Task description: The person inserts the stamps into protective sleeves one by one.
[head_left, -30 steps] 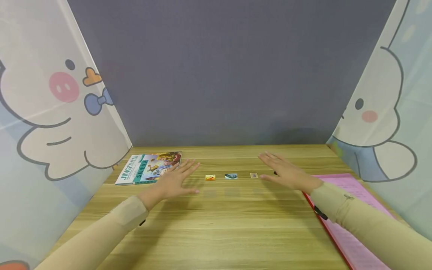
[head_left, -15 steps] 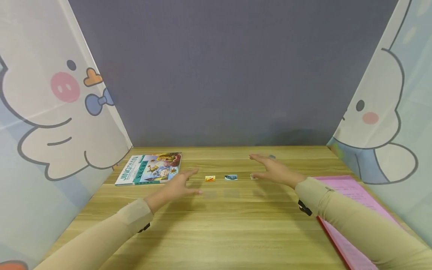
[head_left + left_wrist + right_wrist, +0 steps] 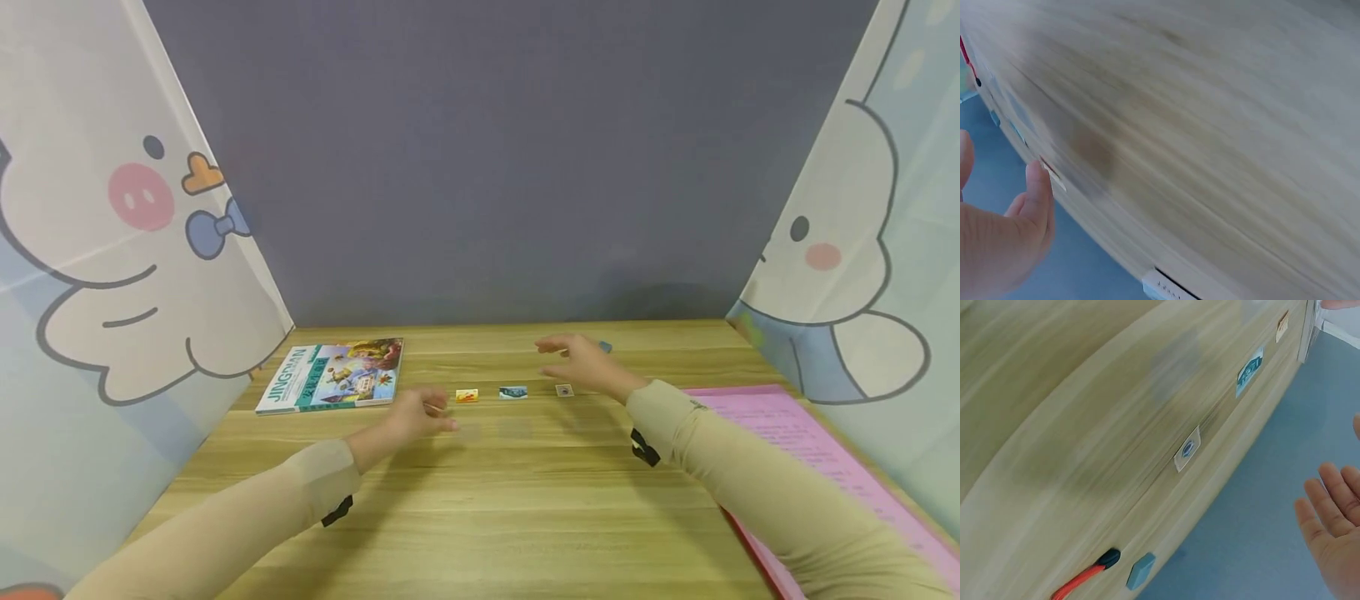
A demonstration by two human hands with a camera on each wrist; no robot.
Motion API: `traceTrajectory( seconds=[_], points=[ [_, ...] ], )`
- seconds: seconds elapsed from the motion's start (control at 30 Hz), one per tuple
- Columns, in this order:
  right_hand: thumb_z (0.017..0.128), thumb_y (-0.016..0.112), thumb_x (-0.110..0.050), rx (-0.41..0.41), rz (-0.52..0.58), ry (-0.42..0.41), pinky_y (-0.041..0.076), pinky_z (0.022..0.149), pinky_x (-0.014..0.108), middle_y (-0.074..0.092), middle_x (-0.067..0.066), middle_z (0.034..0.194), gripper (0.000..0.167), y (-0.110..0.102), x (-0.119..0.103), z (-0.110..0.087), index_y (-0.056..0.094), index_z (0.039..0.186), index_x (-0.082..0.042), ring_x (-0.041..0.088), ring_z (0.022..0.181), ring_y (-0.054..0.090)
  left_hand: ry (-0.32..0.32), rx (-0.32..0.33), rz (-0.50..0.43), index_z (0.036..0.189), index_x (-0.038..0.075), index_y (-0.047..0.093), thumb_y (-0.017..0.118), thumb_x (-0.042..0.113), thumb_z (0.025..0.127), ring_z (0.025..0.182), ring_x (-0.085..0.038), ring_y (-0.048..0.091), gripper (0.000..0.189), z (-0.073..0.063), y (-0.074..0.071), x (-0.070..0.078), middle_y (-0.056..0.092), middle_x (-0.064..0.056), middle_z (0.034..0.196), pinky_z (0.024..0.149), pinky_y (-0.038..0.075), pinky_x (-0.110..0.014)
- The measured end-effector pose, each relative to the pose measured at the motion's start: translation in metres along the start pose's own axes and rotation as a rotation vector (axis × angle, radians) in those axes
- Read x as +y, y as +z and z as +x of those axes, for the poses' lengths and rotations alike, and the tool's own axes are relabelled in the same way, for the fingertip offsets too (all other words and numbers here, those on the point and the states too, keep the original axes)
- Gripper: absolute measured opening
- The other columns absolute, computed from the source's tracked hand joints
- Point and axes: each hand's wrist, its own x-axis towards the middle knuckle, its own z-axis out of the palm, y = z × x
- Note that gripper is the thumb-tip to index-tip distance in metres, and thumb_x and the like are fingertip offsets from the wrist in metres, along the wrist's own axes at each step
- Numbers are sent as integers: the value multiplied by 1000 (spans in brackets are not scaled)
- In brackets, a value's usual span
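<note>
Three small stamp-like pictures lie in a row on the wooden table. The yellow and red one is on the left, the teal one in the middle, and the pale one with a dark centre on the right. My left hand hovers just left of the yellow picture, its fingers loosely bent and holding nothing. Above the pale picture floats my right hand, fingers relaxed and nothing between them. The right wrist view shows the pale picture lying flat, apart from the fingers.
A thin illustrated book lies at the back left. On the right, beneath my forearm, is a pink printed sheet with a red edge. Behind my right hand sits a small blue block. A grey panel stands behind the table.
Both hands have moved inward, and their spread fingers have bent loosely. The small blue block, hidden at first, shows behind the right hand. The three pictures have stayed in place.
</note>
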Motion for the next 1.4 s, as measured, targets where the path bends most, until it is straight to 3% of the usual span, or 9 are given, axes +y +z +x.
traceTrajectory(
  seconds=[0.3, 0.63, 0.97, 1.23, 1.4],
  points=[
    [91, 70, -16, 43, 116, 24, 55, 93, 41, 65, 17, 121, 48, 12, -4, 15, 56, 134, -2, 28, 107, 62, -92, 27, 31, 117, 0, 64, 83, 14, 76, 110, -32, 62, 47, 6, 16, 4, 67, -14, 116, 92, 56, -38],
    [89, 72, -12, 26, 197, 97, 55, 92, 38, 64, 18, 119, 45, 32, -14, 31, 58, 131, -1, 28, 106, 62, -145, 56, 47, 107, 2, 67, 85, 15, 74, 99, -25, 60, 40, 6, 24, 9, 66, -12, 107, 87, 55, -36],
    [91, 67, -8, -5, 297, 155, 55, 91, 36, 64, 19, 120, 38, 64, -20, 49, 60, 126, 4, 26, 105, 62, -164, 64, 79, 99, 3, 65, 87, 16, 72, 82, -19, 51, 37, 8, 28, 8, 58, -6, 92, 67, 47, -26],
    [89, 69, -11, -31, 353, 278, 57, 82, 33, 68, 11, 110, 33, 88, -25, 63, 65, 120, 1, 20, 94, 65, -150, 90, 112, 91, 4, 66, 87, 9, 70, 77, -16, 49, 29, 12, 30, 5, 57, -3, 84, 64, 45, -23],
    [86, 73, -10, 6, 384, 346, 58, 76, 30, 67, 12, 109, 27, 102, -24, 71, 68, 110, 2, 18, 82, 67, -127, 84, 143, 89, 3, 66, 87, 8, 70, 74, -15, 48, 28, 12, 31, 7, 55, -2, 80, 62, 43, -22]
  ],
)
